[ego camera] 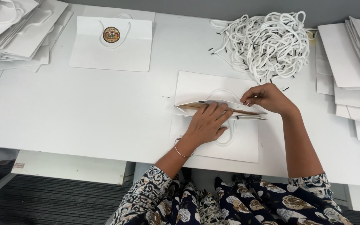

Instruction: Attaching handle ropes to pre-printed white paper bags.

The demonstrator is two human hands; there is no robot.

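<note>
A flat white paper bag [196, 87] lies on the white table [84, 112] in front of me, its mouth slightly open and showing a brown inner strip. My left hand [207, 123] presses flat on the bag's near side, fingers at the mouth, over a white rope handle loop [230, 139]. My right hand [265, 98] pinches something small at the far edge of the mouth, near a second rope loop; what it holds is too small to tell.
A tangled heap of white rope handles with black tips [265, 41] lies behind the bag. A finished bag with a round emblem [111, 41] sits at back left. Stacks of white bags lie at far left [15, 33] and right [355, 62].
</note>
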